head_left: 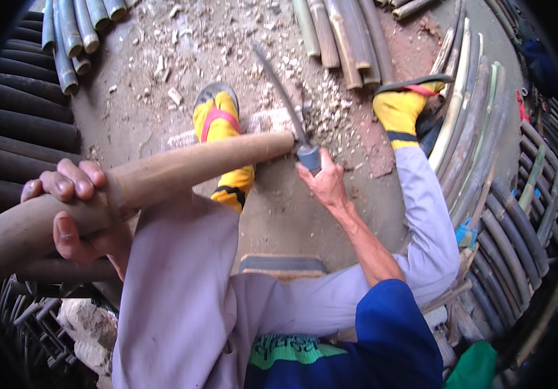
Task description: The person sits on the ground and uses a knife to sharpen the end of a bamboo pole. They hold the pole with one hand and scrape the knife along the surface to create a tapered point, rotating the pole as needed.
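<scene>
A thick tan bamboo pole (191,165) lies across my raised left thigh, its far end pointing right and slightly up in the picture. My left hand (74,180) is wrapped round it near the left side, with the thumb below and the fingers over the top. In my right hand (326,183) is the grey handle of a long knife (279,89). Its dark, slightly curved blade slants away up and left, passing close beside the pole's far end. Whether blade and pole touch I cannot tell.
Dark bamboo poles (29,126) are stacked at the left, with more bamboo (344,39) at the far side and right. Pale chips (331,117) litter the floor. My feet wear yellow socks (227,107) and sandals. A low stool (282,264) shows beneath my legs.
</scene>
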`<state>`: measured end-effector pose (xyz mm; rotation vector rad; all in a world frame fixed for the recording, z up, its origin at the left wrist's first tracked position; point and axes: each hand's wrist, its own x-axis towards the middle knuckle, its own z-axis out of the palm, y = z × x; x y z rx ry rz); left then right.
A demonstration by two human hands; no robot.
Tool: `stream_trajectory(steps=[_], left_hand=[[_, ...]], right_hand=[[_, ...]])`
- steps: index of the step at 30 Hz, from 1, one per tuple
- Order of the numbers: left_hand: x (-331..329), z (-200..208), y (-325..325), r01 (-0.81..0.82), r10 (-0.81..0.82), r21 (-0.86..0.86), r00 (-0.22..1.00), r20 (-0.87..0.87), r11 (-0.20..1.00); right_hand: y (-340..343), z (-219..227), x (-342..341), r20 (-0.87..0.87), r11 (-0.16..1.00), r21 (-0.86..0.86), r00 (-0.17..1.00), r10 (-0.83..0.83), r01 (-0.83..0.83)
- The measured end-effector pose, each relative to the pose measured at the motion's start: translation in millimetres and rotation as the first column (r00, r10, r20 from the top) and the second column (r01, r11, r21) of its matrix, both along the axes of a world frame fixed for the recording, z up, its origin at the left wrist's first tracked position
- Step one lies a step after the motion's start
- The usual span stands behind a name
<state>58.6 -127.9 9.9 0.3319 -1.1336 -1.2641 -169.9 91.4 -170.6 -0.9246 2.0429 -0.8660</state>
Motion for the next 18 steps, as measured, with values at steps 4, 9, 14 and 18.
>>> stream_trajectory(steps=[4, 9, 14, 18], left_hand=[[-2, -1, -9, 0.13, -0.124, -0.109, 0.99, 0.059, 0.986], [-21, 33, 13, -0.29, 0.252, 0.2, 0.948, 0.195, 0.936], [-11, 25, -1, -0.3, 0.256, 0.183, 0.939, 0.228, 0.936], [-10, 17, 3, -0.236, 0.206, 0.141, 0.958, 0.2, 0.961]], right_hand=[[11, -10, 12, 0.127, 0.955, -0.26, 0.985, -0.113, 0.143], [-4, -1, -1, -0.008, 0.995, 0.04, 0.995, 0.095, -0.095], [-8, 32, 5, -0.098, 0.972, -0.235, 0.994, -0.051, 0.026], [-6, 7, 7, -0.156, 0.951, -0.304, 0.981, -0.113, 0.061]])
